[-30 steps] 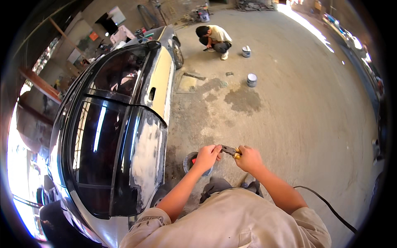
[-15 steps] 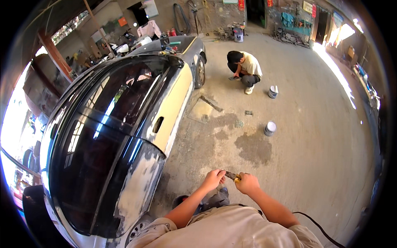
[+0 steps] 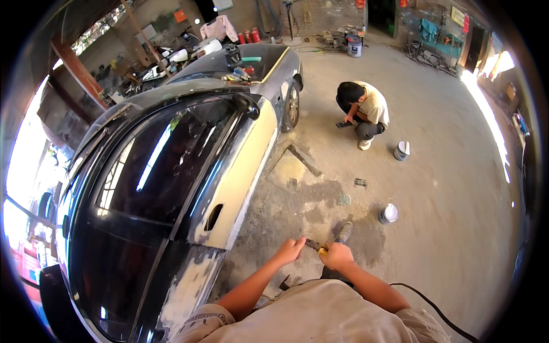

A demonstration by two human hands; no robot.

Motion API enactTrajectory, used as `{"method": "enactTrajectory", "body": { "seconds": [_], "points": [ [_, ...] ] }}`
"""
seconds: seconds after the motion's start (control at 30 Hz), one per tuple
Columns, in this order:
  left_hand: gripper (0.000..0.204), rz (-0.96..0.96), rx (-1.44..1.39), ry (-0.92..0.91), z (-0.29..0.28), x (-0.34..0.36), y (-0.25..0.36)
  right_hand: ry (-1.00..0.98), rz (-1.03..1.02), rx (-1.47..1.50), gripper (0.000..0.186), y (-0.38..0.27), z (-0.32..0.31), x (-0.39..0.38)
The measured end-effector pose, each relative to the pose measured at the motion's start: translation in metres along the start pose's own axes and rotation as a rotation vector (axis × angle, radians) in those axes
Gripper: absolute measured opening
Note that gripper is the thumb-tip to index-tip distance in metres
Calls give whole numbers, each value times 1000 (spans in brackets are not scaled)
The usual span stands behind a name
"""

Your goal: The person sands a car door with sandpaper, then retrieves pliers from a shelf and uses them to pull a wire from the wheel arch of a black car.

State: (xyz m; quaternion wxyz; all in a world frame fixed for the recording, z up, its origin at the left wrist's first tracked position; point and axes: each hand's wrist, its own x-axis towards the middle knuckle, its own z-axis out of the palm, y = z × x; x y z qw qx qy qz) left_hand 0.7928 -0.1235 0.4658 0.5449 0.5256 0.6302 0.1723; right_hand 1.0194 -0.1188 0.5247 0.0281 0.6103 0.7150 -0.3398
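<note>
My left hand (image 3: 290,250) and my right hand (image 3: 336,256) meet in front of my chest, both closed on a small dark tool with a yellow part (image 3: 316,246) held between them. The tool's exact kind is too small to tell. A black cable (image 3: 434,308) runs off to the right behind my right forearm. I stand right next to a dark car (image 3: 166,188) whose door and rear panel are covered in pale filler patches (image 3: 243,171).
Another person (image 3: 363,108) squats on the concrete floor ahead by the car's front wheel. Two small tins (image 3: 388,214) (image 3: 401,150) stand on the floor, with a flat board (image 3: 290,169) beside the car. Clutter and tools line the far wall.
My view has tilted up and swung, so the squatting person and the car now sit lower and nearer the middle. My hands stay together on the tool.
</note>
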Motion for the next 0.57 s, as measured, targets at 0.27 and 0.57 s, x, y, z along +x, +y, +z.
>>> {"method": "enactTrajectory", "body": {
  "seconds": [0.27,0.57],
  "points": [
    [68,-23,156,443,-65,137,57,-82,-130,72,36,23,-118,223],
    [54,-189,-160,650,-162,265,110,-34,-71,335,30,35,-247,458]
  ]
}}
